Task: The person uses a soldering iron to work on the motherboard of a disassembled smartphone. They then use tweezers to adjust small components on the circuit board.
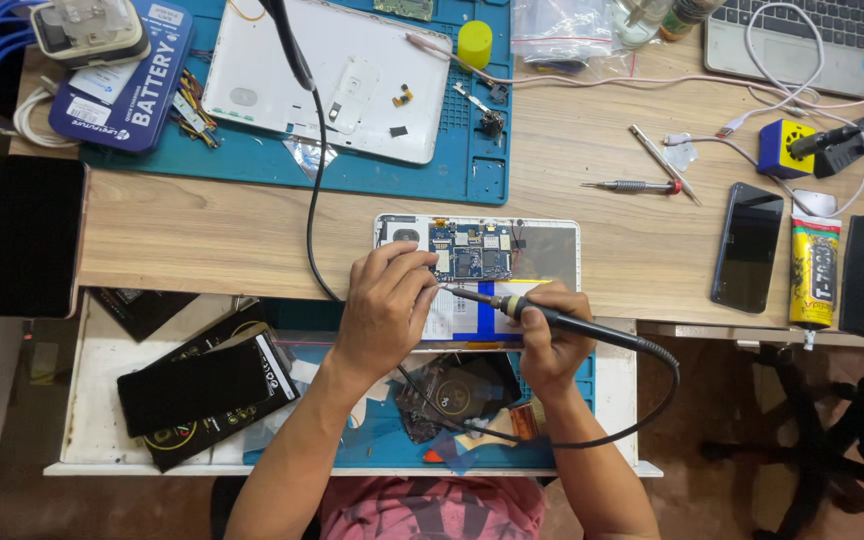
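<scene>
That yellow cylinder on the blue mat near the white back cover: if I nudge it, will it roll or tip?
The yellow cylinder seems to stand on its flat end, so a light nudge would probably slide it. It looks squat, so tipping seems unlikely; once on its side it could roll. The blue mat likely adds grip.

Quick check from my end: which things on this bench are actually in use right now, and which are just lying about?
In use:
- soldering iron in the right hand
- opened tablet with its circuit board, steadied by the left hand

Lying about:
- screwdriver
- black phone
- glue tube
- white back cover
- laptop
</scene>
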